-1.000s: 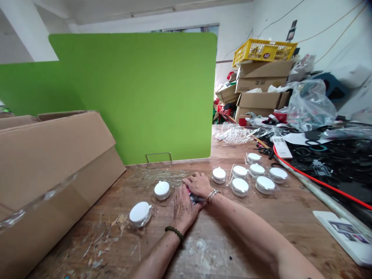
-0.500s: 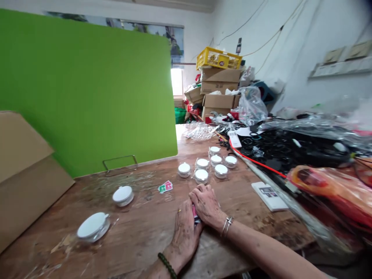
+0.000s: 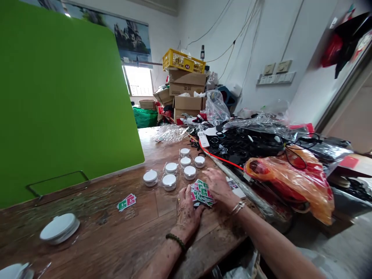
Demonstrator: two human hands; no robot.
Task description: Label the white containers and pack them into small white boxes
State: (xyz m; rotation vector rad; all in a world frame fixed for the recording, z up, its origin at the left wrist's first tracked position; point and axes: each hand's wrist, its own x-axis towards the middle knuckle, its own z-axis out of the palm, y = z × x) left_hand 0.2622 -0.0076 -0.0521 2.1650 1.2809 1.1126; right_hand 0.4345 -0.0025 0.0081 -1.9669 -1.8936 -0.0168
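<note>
Card pile on the table, now in plain view: the hands covering it have parted, leaving it accessible. Pink, green and white faces overlap askew. Left hand at pile's left edge, right hand at its right; fingers extended, unclamped. Loose cards left of pile; white round containers beyond it.
</note>
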